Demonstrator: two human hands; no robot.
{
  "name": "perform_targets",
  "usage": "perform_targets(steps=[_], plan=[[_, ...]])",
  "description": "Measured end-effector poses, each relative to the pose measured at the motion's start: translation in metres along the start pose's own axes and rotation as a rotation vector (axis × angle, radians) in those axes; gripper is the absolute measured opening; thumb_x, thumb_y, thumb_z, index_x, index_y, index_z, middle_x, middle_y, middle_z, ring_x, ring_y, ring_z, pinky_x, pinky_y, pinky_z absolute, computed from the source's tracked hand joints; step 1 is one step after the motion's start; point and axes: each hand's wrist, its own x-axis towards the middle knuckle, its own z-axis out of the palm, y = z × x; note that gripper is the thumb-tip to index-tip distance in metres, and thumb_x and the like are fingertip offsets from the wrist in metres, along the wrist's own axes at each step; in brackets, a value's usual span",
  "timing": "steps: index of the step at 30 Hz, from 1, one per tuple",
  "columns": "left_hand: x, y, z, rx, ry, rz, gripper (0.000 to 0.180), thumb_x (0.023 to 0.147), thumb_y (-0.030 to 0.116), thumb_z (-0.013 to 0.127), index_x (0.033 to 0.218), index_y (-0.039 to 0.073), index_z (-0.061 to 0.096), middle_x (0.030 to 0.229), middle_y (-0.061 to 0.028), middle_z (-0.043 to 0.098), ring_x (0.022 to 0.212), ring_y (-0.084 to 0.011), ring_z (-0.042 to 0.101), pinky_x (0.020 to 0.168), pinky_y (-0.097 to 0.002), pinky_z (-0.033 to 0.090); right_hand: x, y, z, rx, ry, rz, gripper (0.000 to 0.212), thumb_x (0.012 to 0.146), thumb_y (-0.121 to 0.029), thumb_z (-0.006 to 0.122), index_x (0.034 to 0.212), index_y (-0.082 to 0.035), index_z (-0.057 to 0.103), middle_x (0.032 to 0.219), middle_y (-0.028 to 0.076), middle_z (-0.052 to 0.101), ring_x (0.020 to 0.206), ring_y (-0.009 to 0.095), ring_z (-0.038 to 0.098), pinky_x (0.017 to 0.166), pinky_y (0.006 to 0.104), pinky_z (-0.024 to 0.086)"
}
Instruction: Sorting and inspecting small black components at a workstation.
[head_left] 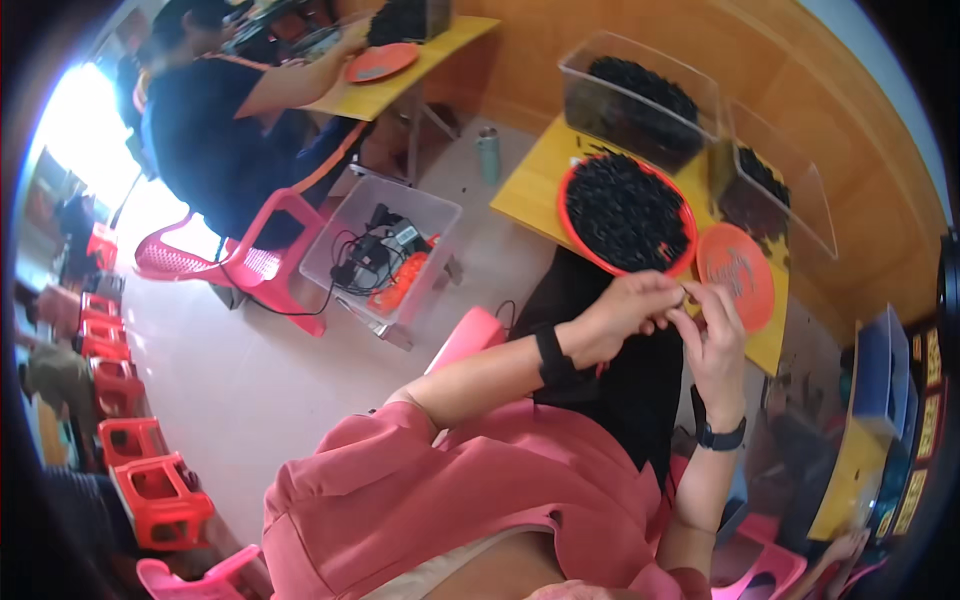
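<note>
your pink top (480, 470) filled the near view, and out beyond it, there they were: your left hand (632, 308) and your right hand (715, 325), fingertips meeting, each closed in a pinch on one small dark piece (684, 295), too tiny to make out! it sat just by the red bowl (690, 228), heaped with black pieces (620, 205); beside that, an orange plate (752, 300) bore thin bits (740, 272) on the yellow table (535, 195).

No words or numbers are legible. Beyond the right edge of the lower-right worktop (846, 488), dark panels (928, 420) carry yellowish marks that look like writing, too small and blurred to read.
</note>
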Motion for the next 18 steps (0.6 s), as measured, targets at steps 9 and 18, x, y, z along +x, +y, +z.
perform_targets(steps=[9, 18], plan=[[0.002, 0.008, -0.005, 0.103, -0.009, 0.034, 0.026, 0.091, 0.028, 0.059, 0.076, 0.007, 0.065, 0.069, 0.0027, 0.060, 0.063, -0.0054, 0.051, 0.058, -0.0194, 0.038, 0.022, -0.005, -0.006, -0.333, -0.141, -0.212, 0.021, 0.079, -0.011, 0.067, 0.094, -0.002, 0.055, 0.086, 0.013, 0.054, 0.073, 0.032, 0.058, 0.061, 0.0396, 0.045], [-0.002, 0.004, 0.000, 0.112, -0.211, 0.094, 0.026, 0.090, 0.028, 0.061, 0.080, 0.005, 0.068, 0.072, 0.0011, 0.063, 0.065, -0.0056, 0.051, 0.061, -0.0203, 0.040, 0.041, 0.001, -0.030, -0.379, -0.438, -0.312, 0.025, 0.071, -0.020, 0.068, 0.070, -0.004, 0.049, 0.060, 0.012, 0.054, 0.056, 0.032, 0.057, 0.049, 0.0406, 0.042]])
